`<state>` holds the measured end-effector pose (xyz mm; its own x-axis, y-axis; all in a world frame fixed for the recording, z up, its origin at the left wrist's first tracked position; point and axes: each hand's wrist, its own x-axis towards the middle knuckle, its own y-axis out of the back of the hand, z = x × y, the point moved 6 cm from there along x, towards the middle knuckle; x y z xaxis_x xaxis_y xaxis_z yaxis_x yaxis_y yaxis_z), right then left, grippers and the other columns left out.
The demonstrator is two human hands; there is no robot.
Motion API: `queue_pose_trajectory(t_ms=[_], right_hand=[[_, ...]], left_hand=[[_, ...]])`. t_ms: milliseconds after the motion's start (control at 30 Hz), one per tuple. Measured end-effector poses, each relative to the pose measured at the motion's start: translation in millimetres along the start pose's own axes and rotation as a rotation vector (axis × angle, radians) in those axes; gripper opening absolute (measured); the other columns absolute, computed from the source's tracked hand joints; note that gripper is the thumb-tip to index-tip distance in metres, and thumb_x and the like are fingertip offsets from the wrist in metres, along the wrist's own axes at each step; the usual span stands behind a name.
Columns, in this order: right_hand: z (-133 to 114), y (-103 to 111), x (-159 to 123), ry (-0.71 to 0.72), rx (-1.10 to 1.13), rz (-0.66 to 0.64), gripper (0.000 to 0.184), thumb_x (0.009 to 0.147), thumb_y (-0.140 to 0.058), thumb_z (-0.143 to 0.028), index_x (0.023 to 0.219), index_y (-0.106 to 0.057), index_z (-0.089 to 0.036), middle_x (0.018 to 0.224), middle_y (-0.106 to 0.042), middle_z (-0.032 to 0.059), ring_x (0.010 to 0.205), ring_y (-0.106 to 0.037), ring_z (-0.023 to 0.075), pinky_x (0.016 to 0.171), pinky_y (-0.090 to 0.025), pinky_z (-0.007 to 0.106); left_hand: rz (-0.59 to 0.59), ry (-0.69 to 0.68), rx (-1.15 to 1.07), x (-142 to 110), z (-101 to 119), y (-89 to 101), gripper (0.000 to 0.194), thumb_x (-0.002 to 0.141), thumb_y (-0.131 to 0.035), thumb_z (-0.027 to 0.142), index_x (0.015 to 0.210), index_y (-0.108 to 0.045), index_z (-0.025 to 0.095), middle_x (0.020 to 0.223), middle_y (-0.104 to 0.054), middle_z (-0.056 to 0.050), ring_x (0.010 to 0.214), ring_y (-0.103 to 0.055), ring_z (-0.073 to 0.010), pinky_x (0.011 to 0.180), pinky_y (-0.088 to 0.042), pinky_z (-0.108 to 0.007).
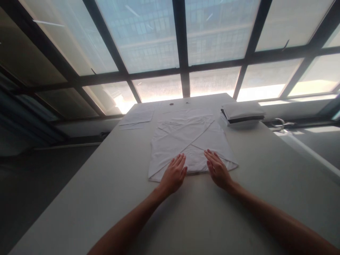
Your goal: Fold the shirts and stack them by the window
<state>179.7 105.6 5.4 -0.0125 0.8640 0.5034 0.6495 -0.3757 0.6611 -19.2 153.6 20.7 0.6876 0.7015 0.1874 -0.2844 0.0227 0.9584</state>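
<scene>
A white garment [183, 136], folded with its parts crossing over each other, lies flat on the white table [117, 184]. Its kind is not plain from here. On the near left part of the cloth rests my left hand [174, 173], palm down with the fingers stretched out. My right hand [216, 170] lies likewise on the near right part, its fingers extended towards the middle. Between the two hands, a stretch of the near folded edge shows. Neither hand grips the cloth.
At the back right of the table sits a stack of folded white and dark cloth [243, 111]. White sheets [136, 118] lie at the back left. Two small round items, one of them brown [171, 104], are near the far edge. Windows [156, 86] stand beyond.
</scene>
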Motion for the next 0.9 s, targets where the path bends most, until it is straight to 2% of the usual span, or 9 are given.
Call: queue_pose_trajectory(t_ms=[133, 233, 333, 533, 733, 900], right_hand=[[-17, -16, -4, 0.094, -0.022, -0.222, 0.051, 0.102, -0.030, -0.024, 0.150, -0.045, -0.015, 0.151, -0.048, 0.0123, 0.144, -0.038, 0.0224, 0.121, -0.028, 0.051], [-13, -21, -8, 0.069, -0.076, -0.324, 0.051, 0.102, -0.031, -0.025, 0.150, -0.044, -0.013, 0.151, -0.046, 0.0139, 0.144, -0.039, 0.0233, 0.119, -0.031, 0.050], [-10, -23, -11, 0.059, -0.129, -0.380, 0.049, 0.103, -0.031, -0.027, 0.146, -0.050, -0.013, 0.152, -0.046, 0.0137, 0.145, -0.036, 0.0238, 0.119, -0.031, 0.050], [-11, -21, -11, 0.055, -0.194, -0.369, 0.049, 0.103, -0.031, -0.028, 0.144, -0.052, -0.012, 0.152, -0.044, 0.0149, 0.145, -0.036, 0.0233, 0.119, -0.032, 0.048], [-13, -18, -10, 0.057, -0.191, -0.371, 0.049, 0.104, -0.030, -0.029, 0.145, -0.051, -0.012, 0.152, -0.045, 0.0142, 0.145, -0.035, 0.0224, 0.119, -0.033, 0.048], [-13, -16, -8, 0.060, -0.190, -0.366, 0.049, 0.105, -0.032, -0.035, 0.144, -0.053, -0.013, 0.150, -0.048, 0.0146, 0.145, -0.037, 0.0235, 0.118, -0.033, 0.048]], left_hand=[[-0.046, -0.011, 0.014, 43, 31, -25.7, 0.054, 0.105, -0.023, 0.032, 0.152, -0.036, 0.009, 0.159, -0.035, -0.013, 0.150, -0.026, -0.0224, 0.121, -0.026, -0.043], [-0.105, 0.020, 0.075, 59, 34, -50.2, 0.055, 0.104, -0.025, 0.030, 0.152, -0.036, 0.005, 0.160, -0.032, -0.017, 0.150, -0.025, -0.0278, 0.120, -0.026, -0.048], [-0.098, -0.007, 0.143, 57, 29, -60.5, 0.056, 0.105, -0.023, 0.033, 0.154, -0.032, 0.007, 0.163, -0.026, -0.016, 0.152, -0.018, -0.0281, 0.121, -0.023, -0.050], [-0.094, 0.048, 0.129, 37, -1, -49.1, 0.073, 0.102, -0.025, 0.060, 0.159, -0.021, 0.016, 0.164, -0.022, -0.014, 0.152, -0.015, -0.0305, 0.121, -0.020, -0.054], [-0.078, 0.090, 0.135, 16, -36, -40.7, 0.075, 0.101, -0.024, 0.062, 0.160, -0.016, 0.016, 0.164, -0.022, -0.014, 0.153, -0.015, -0.0301, 0.121, -0.019, -0.055], [-0.084, 0.117, 0.141, 12, -42, -39.9, 0.075, 0.101, -0.024, 0.061, 0.159, -0.021, 0.014, 0.164, -0.023, -0.015, 0.152, -0.017, -0.0289, 0.122, -0.017, -0.052]])
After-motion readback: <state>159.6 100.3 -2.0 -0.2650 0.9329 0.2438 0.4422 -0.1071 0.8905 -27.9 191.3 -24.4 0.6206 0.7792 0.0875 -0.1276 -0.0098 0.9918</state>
